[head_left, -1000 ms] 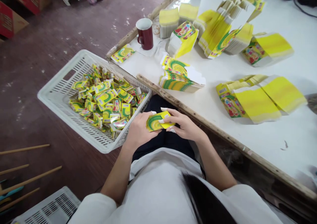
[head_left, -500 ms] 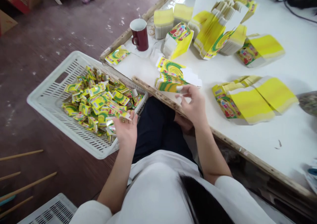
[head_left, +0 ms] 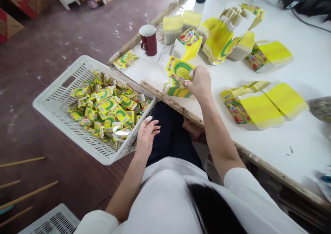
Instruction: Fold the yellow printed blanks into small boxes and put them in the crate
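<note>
My right hand (head_left: 200,82) is over a small stack of flat yellow-and-green printed cartons (head_left: 178,90) near the table edge. Its thumb and index finger, both with white coverings at the tips, close on the right side of the top carton (head_left: 179,68). My left hand (head_left: 147,135) is empty with its fingers apart, above my lap and beside the near rim of a white plastic basket (head_left: 58,85). A white covering sits on one of its fingertips. Many small folded yellow-and-green boxes (head_left: 106,104) lie heaped inside the basket.
A maroon mug (head_left: 149,42) stands by the wooden table edge, near a single flat carton (head_left: 126,60). Bundles of yellow cartons (head_left: 261,106) and a tall leaning carton stack (head_left: 219,37) occupy the table (head_left: 279,161). Wooden sticks (head_left: 31,194) and another basket (head_left: 55,220) are at lower left.
My left hand has let go of a small box over the basket and moved right, towards my lap. My right hand has moved forward onto the flat cartons and closed on the top one.
</note>
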`<state>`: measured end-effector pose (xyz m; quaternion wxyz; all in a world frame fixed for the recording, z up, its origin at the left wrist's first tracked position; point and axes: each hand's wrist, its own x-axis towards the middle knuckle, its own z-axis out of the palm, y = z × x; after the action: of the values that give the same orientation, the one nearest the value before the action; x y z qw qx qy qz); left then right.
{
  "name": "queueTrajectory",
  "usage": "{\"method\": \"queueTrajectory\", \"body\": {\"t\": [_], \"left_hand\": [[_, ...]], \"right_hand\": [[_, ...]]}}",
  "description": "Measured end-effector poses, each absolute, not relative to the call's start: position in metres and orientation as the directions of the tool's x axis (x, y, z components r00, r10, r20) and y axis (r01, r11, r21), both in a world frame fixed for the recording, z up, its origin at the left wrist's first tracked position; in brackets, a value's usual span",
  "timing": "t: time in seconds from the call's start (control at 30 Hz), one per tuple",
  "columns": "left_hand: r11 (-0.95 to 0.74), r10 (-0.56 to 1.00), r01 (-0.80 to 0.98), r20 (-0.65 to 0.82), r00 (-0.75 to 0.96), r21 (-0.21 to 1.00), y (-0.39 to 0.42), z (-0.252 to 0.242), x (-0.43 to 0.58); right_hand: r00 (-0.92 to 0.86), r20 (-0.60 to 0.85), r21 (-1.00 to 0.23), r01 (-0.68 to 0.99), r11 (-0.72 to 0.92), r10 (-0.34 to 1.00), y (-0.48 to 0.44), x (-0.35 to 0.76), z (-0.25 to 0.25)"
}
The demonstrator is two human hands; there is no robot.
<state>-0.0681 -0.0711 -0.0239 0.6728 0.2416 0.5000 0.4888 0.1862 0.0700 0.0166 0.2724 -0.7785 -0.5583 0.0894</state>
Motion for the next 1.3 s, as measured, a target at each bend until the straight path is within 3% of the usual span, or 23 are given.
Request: {"method": "queueTrajectory", "body": {"t": [0.23,0.37,0.5,0.6,0.67,0.73,0.87,1.0,1.13,1.23,1.3], "left_hand": [[0.323,0.946,-0.361,-0.287,0.149,0.875,-0.069,-0.028,-0.052],[0.149,0.988,-0.415,-0.12,0.095,0.898,-0.06,-0.023,-0.04],[-0.028,0.992,-0.301,-0.012,-0.129,0.953,-0.061,-0.021,-0.035],[-0.07,0.985,-0.242,0.028,-0.171,0.968,-0.064,-0.018,-0.034],[-0.038,0.983,-0.325,-0.024,-0.182,0.945,-0.064,-0.012,-0.033],[-0.048,0.974,-0.448,-0.058,-0.22,0.893,-0.062,-0.004,-0.03],[-0.066,0.954,-0.561,-0.112,-0.278,0.825,-0.057,0.004,-0.029],[0.015,0.976,-0.466,-0.113,-0.184,0.884,-0.059,-0.006,-0.037],[0.039,0.971,-0.351,-0.119,-0.209,0.936,-0.064,-0.018,-0.049],[0.038,0.986,-0.299,-0.085,-0.143,0.953,-0.062,-0.017,-0.064],[-0.062,0.995,-0.258,0.039,-0.093,0.964,-0.057,-0.011,-0.077]], "right_hand": [[0.31,0.313,-0.666,0.745,-0.025,0.898,0.019,0.172,0.022],[-0.153,0.089,-0.811,0.563,0.161,0.984,-0.034,0.135,0.025],[-0.251,-0.014,-0.996,0.092,0.01,0.968,-0.066,0.108,0.008],[-0.32,-0.065,-0.95,-0.27,-0.156,0.945,-0.074,0.102,-0.004],[-0.403,-0.098,-0.897,-0.36,-0.256,0.91,-0.078,0.098,-0.008],[-0.422,-0.107,-0.904,-0.336,-0.265,0.9,-0.083,0.092,-0.008],[-0.308,-0.077,-0.987,-0.113,-0.117,0.948,-0.092,0.08,-0.007],[-0.115,-0.044,-0.996,-0.069,-0.052,0.992,-0.089,0.088,-0.006],[-0.063,-0.016,-0.997,-0.07,-0.021,0.998,-0.084,0.109,-0.004],[-0.01,0.082,-0.991,0.109,0.083,0.997,-0.083,0.125,0.001],[0.013,0.21,-0.925,0.326,0.194,0.978,-0.084,0.133,0.008]]}}
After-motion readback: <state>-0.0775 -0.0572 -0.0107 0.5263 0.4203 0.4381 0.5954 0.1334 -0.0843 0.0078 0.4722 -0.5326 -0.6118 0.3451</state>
